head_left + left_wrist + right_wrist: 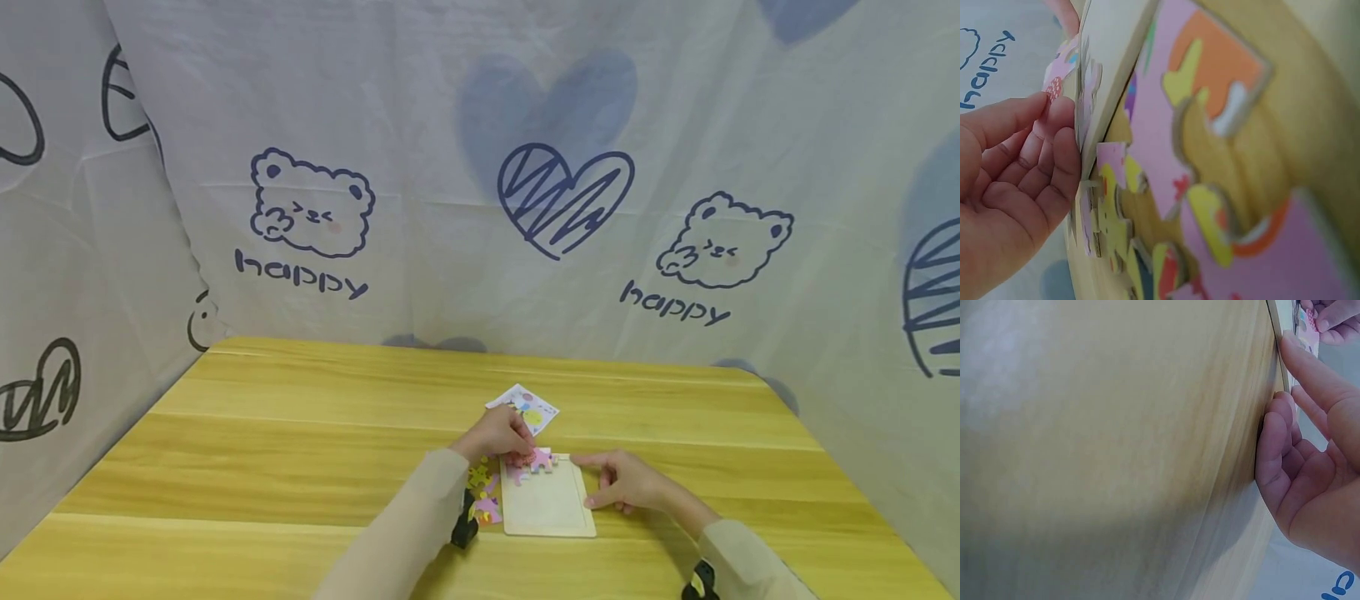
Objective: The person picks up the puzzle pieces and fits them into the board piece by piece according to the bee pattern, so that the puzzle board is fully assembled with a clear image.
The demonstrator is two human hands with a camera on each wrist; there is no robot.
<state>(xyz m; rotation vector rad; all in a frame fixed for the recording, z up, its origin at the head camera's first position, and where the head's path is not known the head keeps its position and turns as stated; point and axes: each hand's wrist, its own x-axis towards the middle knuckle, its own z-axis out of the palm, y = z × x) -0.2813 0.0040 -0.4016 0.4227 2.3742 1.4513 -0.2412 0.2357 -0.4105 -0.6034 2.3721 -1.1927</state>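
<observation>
My left hand [501, 433] reaches over the upper edge of a pale wooden puzzle tray [547, 510]. Between its thumb and index finger it pinches a pink puzzle piece [1059, 67] with a red dotted patch. Another pink piece [516, 477] lies in the tray's upper left corner, partly covered by this hand. On the tray's right side, my right hand [626, 482] has its index finger extended to the top right corner and its thumb at the right edge. Its other fingers are curled under, as the right wrist view shows.
Loose puzzle pieces [487, 508], pink, yellow and orange, lie on the wooden table [300, 467] left of the tray, near the left wrist. A printed picture card [542, 410] lies behind the tray. A patterned white cloth [442, 275] hangs along the table's far side.
</observation>
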